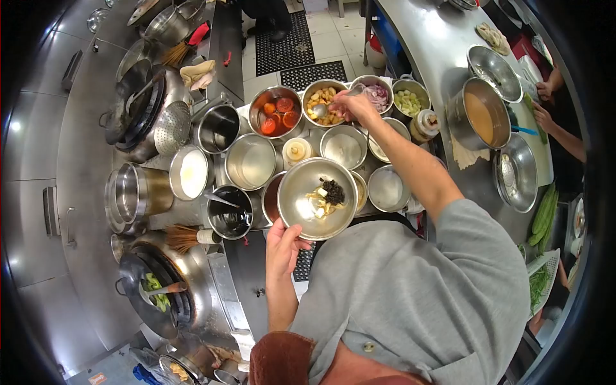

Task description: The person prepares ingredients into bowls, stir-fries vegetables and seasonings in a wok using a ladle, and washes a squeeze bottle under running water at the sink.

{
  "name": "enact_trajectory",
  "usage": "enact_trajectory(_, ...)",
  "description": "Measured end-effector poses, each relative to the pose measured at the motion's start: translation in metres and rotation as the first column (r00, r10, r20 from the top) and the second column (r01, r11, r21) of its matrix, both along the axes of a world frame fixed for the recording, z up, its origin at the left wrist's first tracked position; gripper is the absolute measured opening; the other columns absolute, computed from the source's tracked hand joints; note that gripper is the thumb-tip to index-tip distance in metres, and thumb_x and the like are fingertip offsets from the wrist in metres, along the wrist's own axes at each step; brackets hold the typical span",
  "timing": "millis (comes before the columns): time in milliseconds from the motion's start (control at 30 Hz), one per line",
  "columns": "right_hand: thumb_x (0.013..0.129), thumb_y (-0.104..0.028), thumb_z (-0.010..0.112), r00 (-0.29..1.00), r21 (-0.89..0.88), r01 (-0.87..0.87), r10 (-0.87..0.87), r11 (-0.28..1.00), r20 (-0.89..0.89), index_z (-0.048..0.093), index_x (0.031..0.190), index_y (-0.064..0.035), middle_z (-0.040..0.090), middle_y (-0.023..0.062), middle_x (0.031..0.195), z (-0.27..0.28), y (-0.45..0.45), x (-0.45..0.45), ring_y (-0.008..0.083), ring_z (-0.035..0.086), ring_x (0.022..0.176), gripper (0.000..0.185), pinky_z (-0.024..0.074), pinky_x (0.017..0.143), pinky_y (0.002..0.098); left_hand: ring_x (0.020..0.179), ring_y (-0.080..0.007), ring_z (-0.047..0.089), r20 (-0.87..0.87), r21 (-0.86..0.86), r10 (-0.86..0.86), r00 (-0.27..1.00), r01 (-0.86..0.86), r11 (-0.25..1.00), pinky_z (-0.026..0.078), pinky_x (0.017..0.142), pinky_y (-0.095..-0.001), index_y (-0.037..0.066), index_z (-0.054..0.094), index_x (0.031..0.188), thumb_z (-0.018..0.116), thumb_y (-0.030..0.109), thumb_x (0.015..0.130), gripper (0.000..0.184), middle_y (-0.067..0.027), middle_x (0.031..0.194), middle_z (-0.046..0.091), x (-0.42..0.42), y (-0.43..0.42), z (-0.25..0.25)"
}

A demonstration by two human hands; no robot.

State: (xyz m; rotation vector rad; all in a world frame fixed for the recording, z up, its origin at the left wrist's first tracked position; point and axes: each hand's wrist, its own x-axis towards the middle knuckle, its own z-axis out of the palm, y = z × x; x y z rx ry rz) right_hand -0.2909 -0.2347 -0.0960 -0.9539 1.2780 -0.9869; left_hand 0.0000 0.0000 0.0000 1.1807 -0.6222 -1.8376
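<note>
My left hand [287,242] grips the rim of a shallow steel bowl [295,183], its thumb over the edge. Dark chopped bits [334,191] and pale yellow pieces [319,208] lie in the bowl. My right hand [352,106] is closed on a metal spoon [319,110], reaching over a steel pot [306,90] of golden-brown chunks. The spoon's bowl rests among these chunks. Beside that pot, on the left, stands a pot with red-orange pieces in liquid [280,117]; to its right is a pot of sliced purple onion [377,96].
Steel pots and squeeze bottles [296,151] crowd the counter before me. Two woks [151,295] stand at the left, one holding greens. On the right table [443,64] are a pot of brown liquid [480,112], metal bowls and another person's hands [544,102].
</note>
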Motion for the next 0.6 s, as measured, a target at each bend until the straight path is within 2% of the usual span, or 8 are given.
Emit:
enact_trajectory(100,0.087,-0.018,0.058,0.993,0.110,0.082,-0.091,0.991,0.079,0.059,0.099,-0.0007,0.070,0.0115,0.087,-0.001,0.021,0.003,0.0095,0.058,0.057,0.021,0.0445,0.046,0.0216,0.064,-0.0158,0.065,0.016,0.042,-0.017,1.000,0.016,0.999,0.053,0.049,-0.0232,-0.001,0.055,0.108,0.054,0.005,0.089,0.020,-0.0122,0.088,0.066,-0.003,0.008,0.011)
enact_trajectory(167,0.087,-0.018,0.058,0.966,0.163,0.114,-0.148,0.980,0.214,0.060,0.098,-0.0018,0.070,0.0116,0.087,-0.007,0.013,-0.004,0.0091,0.058,0.056,0.020,0.0431,0.045,0.0209,0.064,-0.0152,0.065,-0.006,0.021,-0.036,0.999,0.036,0.999,0.052,0.049,-0.0228,-0.001,0.055,0.107,0.054,0.005,0.089,0.018,-0.0113,0.087,0.067,-0.007,-0.002,0.008)
enact_trajectory(333,0.086,-0.016,0.058,0.916,0.128,0.120,-0.159,0.985,0.368,0.061,0.096,-0.0014,0.069,0.0117,0.085,-0.002,0.000,-0.011,0.0098,0.057,0.055,0.017,0.0432,0.045,0.0211,0.065,-0.0138,0.065,0.003,-0.001,-0.110,0.994,0.110,0.994,0.053,0.050,-0.0223,0.000,0.056,0.106,0.054,0.007,0.091,0.016,-0.0100,0.086,0.067,-0.028,-0.021,0.001)
enact_trajectory(433,0.085,-0.015,0.059,0.915,0.085,0.116,-0.140,0.990,0.378,0.061,0.096,-0.0012,0.069,0.0123,0.086,0.013,0.001,-0.023,0.0096,0.057,0.055,0.018,0.0427,0.044,0.0209,0.065,-0.0133,0.065,-0.003,0.016,-0.133,0.991,0.133,0.991,0.052,0.051,-0.0216,0.001,0.056,0.105,0.055,0.008,0.091,0.016,-0.0095,0.087,0.067,-0.041,-0.035,-0.011)
enact_trajectory(500,0.083,-0.014,0.059,0.928,0.084,0.133,-0.154,0.987,0.340,0.061,0.095,-0.0008,0.069,0.0126,0.084,0.022,-0.001,-0.026,0.0108,0.058,0.053,0.018,0.0430,0.042,0.0223,0.065,-0.0133,0.065,-0.010,0.009,-0.143,0.990,0.143,0.990,0.052,0.050,-0.0210,0.001,0.056,0.103,0.055,0.009,0.091,0.015,-0.0091,0.088,0.067,-0.046,-0.039,-0.016)
enact_trajectory(533,0.083,-0.013,0.059,0.980,0.028,0.097,-0.101,0.995,0.170,0.062,0.094,-0.0001,0.069,0.0126,0.082,0.022,-0.003,-0.027,0.0119,0.060,0.053,0.018,0.0435,0.041,0.0234,0.065,-0.0134,0.065,0.012,0.010,-0.151,0.988,0.151,0.989,0.052,0.050,-0.0208,0.001,0.055,0.103,0.055,0.009,0.091,0.014,-0.0091,0.088,0.067,-0.047,-0.041,-0.017)
enact_trajectory(600,0.082,-0.013,0.057,0.991,-0.030,0.000,-0.004,1.000,-0.137,0.063,0.090,0.0015,0.069,0.0126,0.077,0.021,-0.006,-0.028,0.0146,0.062,0.052,0.018,0.0452,0.039,0.0262,0.065,-0.0135,0.065,0.030,0.014,-0.164,0.986,0.164,0.986,0.052,0.050,-0.0207,0.001,0.055,0.103,0.055,0.009,0.091,0.014,-0.0091,0.088,0.067,-0.048,-0.041,-0.019)
